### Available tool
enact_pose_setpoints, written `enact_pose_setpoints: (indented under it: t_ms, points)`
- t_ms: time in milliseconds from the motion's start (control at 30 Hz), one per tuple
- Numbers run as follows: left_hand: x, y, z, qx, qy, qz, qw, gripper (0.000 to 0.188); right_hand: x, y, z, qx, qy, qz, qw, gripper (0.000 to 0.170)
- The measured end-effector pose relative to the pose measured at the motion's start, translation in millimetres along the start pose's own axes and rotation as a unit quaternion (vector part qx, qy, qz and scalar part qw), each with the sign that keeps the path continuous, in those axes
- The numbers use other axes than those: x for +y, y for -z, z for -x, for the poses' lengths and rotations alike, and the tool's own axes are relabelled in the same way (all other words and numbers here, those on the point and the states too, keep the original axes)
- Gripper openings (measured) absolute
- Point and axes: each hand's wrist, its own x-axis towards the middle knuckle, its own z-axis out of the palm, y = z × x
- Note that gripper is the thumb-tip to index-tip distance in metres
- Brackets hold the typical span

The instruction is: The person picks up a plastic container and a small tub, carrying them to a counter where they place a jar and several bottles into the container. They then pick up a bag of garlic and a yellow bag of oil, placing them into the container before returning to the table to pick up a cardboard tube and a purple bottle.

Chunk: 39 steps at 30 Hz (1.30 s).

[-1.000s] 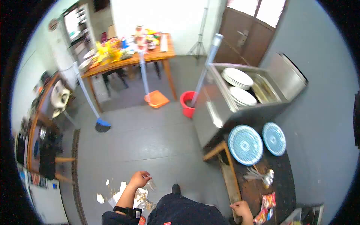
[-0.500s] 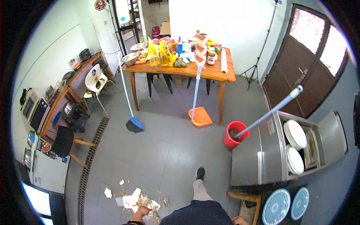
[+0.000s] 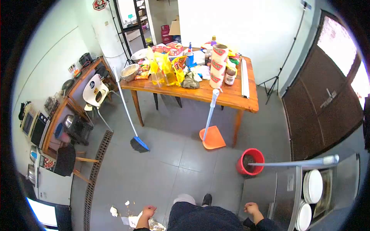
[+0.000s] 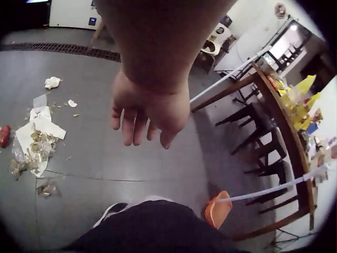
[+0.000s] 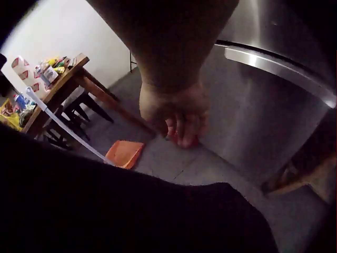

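Observation:
My left hand (image 3: 149,211) hangs beside my body with loose fingers and holds nothing. In the left wrist view its fingers point down, apart from anything around them. Scraps of white paper and crumbs (image 4: 39,137) litter the floor beyond it. My right hand (image 3: 251,208) also holds nothing, its fingers loosely curled, near the steel cabinet (image 3: 259,189). Ahead stand a blue-headed broom (image 3: 139,144), an orange dustpan (image 3: 214,138) with a long handle, and a red bucket (image 3: 259,153) with a long-handled tool (image 3: 296,163) leaning out of it onto the cabinet.
A wooden table (image 3: 185,94) crowded with food packets and bottles stands ahead. White plates (image 3: 315,186) sit in the steel cabinet at right. A white chair (image 3: 94,91) and a floor drain (image 3: 95,169) lie to the left; a tripod (image 3: 273,85) is by the brown door (image 3: 327,88).
My body has moved forward, so the table, broom, dustpan and bucket look nearer. The blue plates have left the head view. My right hand has come up into fuller view near the cabinet.

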Motion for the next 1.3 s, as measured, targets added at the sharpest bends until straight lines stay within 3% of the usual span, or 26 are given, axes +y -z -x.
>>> enact_pose_setpoints:
  t_ms: [100, 200, 333, 367, 400, 433, 567, 633, 667, 700, 767, 867, 967, 1167, 1300]
  points:
    - [-28.6, 5.5, -33.1, -0.024, 0.032, 0.015, 0.999, 0.021, -39.2, -12.8, -29.7, 0.004, -0.017, 0.100, 0.995, 0.004]
    - [-53.9, 15.5, -94.3, -0.049, 0.071, 0.048, 0.995, 0.018, -92.4, -48.5, -74.7, 0.005, 0.050, 0.258, 0.965, 0.010]
    - [-51.0, 49.8, -175.9, -0.033, 0.144, 0.158, 0.976, 0.030, -167.1, -108.1, -116.4, 0.061, 0.114, 0.308, 0.943, 0.018]
    - [-35.9, 61.9, -188.9, -0.071, 0.134, 0.072, 0.986, 0.027, -184.3, -123.6, -123.7, 0.050, 0.113, 0.288, 0.950, 0.020]
    - [-6.2, 82.8, -213.0, -0.103, 0.117, -0.012, 0.988, 0.029, -206.6, -143.6, -138.5, 0.038, 0.119, 0.265, 0.956, 0.021]
    - [58.0, 110.4, -220.3, -0.130, 0.096, -0.095, 0.982, 0.035, -228.3, -167.4, -153.2, 0.023, 0.129, 0.240, 0.962, 0.023]
    - [254.3, 170.3, -248.9, 0.141, -0.062, -0.092, 0.984, 0.020, -373.8, -267.3, -120.4, -0.049, 0.192, 0.271, 0.942, 0.026]
    - [321.8, 185.7, -270.2, 0.167, -0.134, -0.017, 0.977, 0.018, -428.7, -304.3, -115.7, -0.058, 0.268, 0.307, 0.911, 0.027]
    - [353.8, 193.0, -283.0, 0.178, -0.172, 0.019, 0.969, 0.017, -467.7, -322.6, -93.4, -0.094, 0.264, 0.232, 0.931, 0.026]
    - [381.4, 198.6, -297.8, 0.180, -0.228, 0.037, 0.956, 0.017, -492.4, -335.2, -90.6, -0.094, 0.296, 0.232, 0.922, 0.025]
    - [425.0, 198.8, -324.7, 0.174, -0.325, 0.075, 0.927, 0.017, -529.7, -351.1, -91.7, -0.094, 0.351, 0.241, 0.900, 0.024]
    - [510.5, 214.0, -315.2, 0.140, -0.346, 0.202, 0.906, 0.021, -595.4, -373.4, -83.6, -0.117, 0.339, 0.145, 0.922, 0.022]
    - [562.1, 224.9, -317.6, 0.133, -0.353, 0.257, 0.890, 0.025, -651.4, -381.9, -92.4, -0.094, 0.404, 0.142, 0.899, 0.022]
    - [666.9, 252.8, -309.9, 0.168, -0.473, 0.029, 0.864, 0.054, -715.6, -402.9, -135.9, -0.023, 0.411, 0.162, 0.897, 0.035]
    - [709.1, 243.7, -320.4, 0.086, -0.536, -0.097, 0.834, 0.104, -741.8, -425.7, -153.9, 0.044, 0.427, 0.227, 0.874, 0.056]
